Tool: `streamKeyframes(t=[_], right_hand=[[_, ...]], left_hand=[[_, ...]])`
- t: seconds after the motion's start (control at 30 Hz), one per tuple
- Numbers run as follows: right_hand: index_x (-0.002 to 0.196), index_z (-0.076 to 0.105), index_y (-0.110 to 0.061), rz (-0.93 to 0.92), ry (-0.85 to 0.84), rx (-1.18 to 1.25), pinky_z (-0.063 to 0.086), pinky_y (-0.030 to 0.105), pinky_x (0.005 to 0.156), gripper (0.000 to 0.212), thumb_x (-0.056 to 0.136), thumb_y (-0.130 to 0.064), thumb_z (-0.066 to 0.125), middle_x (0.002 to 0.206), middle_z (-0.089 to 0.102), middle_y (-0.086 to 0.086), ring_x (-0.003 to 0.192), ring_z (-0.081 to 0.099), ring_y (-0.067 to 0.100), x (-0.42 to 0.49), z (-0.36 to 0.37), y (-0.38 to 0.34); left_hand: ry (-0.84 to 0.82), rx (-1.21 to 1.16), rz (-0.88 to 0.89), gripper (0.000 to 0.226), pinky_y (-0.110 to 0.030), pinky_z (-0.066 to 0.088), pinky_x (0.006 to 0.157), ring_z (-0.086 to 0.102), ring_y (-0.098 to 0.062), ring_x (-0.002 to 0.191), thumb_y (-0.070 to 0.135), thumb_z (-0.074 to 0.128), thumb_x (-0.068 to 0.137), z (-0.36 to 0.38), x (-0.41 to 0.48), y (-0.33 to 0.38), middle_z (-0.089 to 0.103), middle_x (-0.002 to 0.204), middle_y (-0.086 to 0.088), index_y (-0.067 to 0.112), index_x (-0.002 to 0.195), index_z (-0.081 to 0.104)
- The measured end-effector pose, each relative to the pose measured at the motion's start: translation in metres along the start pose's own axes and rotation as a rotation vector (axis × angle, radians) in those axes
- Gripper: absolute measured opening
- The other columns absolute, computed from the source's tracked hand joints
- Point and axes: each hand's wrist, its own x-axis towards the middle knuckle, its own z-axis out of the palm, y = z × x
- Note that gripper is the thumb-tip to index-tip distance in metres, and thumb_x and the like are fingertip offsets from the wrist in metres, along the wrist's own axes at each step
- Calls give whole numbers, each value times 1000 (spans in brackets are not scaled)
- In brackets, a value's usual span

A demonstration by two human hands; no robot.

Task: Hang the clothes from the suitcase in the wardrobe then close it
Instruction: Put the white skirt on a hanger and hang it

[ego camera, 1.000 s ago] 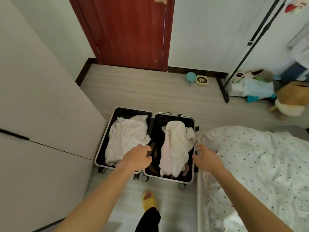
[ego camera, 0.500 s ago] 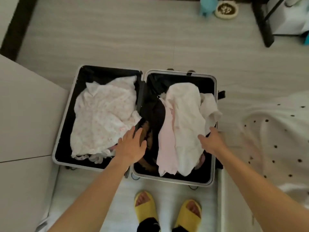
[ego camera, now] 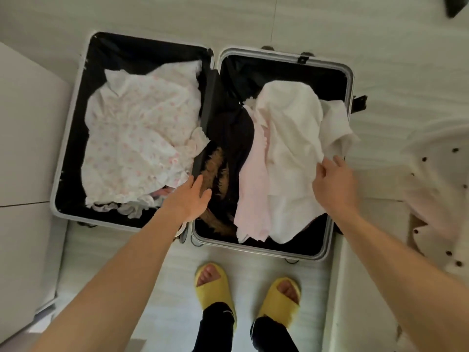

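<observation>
An open suitcase [ego camera: 349, 80] lies flat on the floor with both halves up. The left half holds a white garment with a pink flower print [ego camera: 137, 138]. In the right half lie a plain white garment [ego camera: 291, 148], a pale pink garment [ego camera: 253, 179] and dark clothes with a brown furry piece [ego camera: 215, 163]. My left hand [ego camera: 189, 199] reaches over the middle hinge with straight fingers, just above the dark clothes. My right hand [ego camera: 333, 185] touches the right edge of the plain white garment with loosely spread fingers.
A white wardrobe front [ego camera: 22, 148] stands along the left. A bed with a dotted white cover [ego camera: 436, 179] is at the right. My feet in yellow slippers [ego camera: 215, 285] stand just in front of the suitcase on the pale floor.
The view has dropped from the room to straight down over the suitcase. Both hands have come closer to the clothes; the right hand now touches the white garment.
</observation>
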Motion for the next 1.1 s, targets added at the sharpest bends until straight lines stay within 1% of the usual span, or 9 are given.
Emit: streamKeyframes(t=[0.17,0.23,0.3,0.4,0.5,0.67,0.9,1.03,1.1], right_hand=[[89,76,-8,-240,-25,31,38,36,103,31,98,-28,54,145,52,4,128,47,32,-34,-114,-64],[85,74,-3,-237,-88,220,34,10,92,31,97,-24,55,143,56,-3,124,53,18,-59,-184,-98],[104,75,-9,-169,-99,372,33,0,69,27,98,-24,53,110,73,-11,90,65,6,-83,-232,-127],[82,65,-2,-200,-19,550,31,15,51,29,97,-24,53,51,44,-10,48,39,6,-131,-327,-170],[80,63,-1,-323,45,662,37,30,54,28,95,-23,56,58,50,9,51,40,16,-190,-428,-209],[77,67,-9,-453,6,789,59,50,67,26,92,-26,55,75,68,-1,71,64,26,-275,-533,-244],[85,74,-15,-626,-86,868,61,46,69,25,95,-28,54,123,63,-28,79,70,12,-404,-585,-252],[84,70,-15,-754,-225,932,59,54,70,18,92,-23,56,116,62,-38,80,67,36,-489,-587,-251],[88,73,-23,-792,-316,951,61,49,74,18,91,-16,57,114,65,-34,80,69,25,-529,-583,-250]], left_hand=[[84,-25,32,61,-47,24,120,20,-30,150,52,18,105,-74,-87,36,11,167,-2,27,160,10],[172,-97,89,59,-47,30,117,30,-29,146,50,22,105,-118,-145,57,24,163,-3,27,159,18],[219,-174,144,56,-46,38,111,40,-27,140,49,29,104,-145,-188,79,38,157,-4,28,156,27],[238,-300,270,48,-41,44,106,50,-20,129,39,44,101,-194,-284,109,51,144,2,31,148,39],[356,-443,386,47,-33,46,101,55,-12,122,29,52,94,-234,-396,133,59,132,10,33,140,47],[747,-778,441,41,-29,47,96,53,-4,117,19,48,97,-253,-539,140,54,132,14,30,137,49],[1386,-752,288,41,-20,42,76,47,-8,91,59,52,89,-176,-693,134,50,102,9,21,103,49],[1246,-475,118,54,-25,43,69,49,-6,86,79,51,78,-113,-765,121,49,96,17,28,96,44],[1191,-469,-10,50,-27,42,70,50,-7,86,73,54,81,-87,-794,112,49,100,18,28,99,40]])
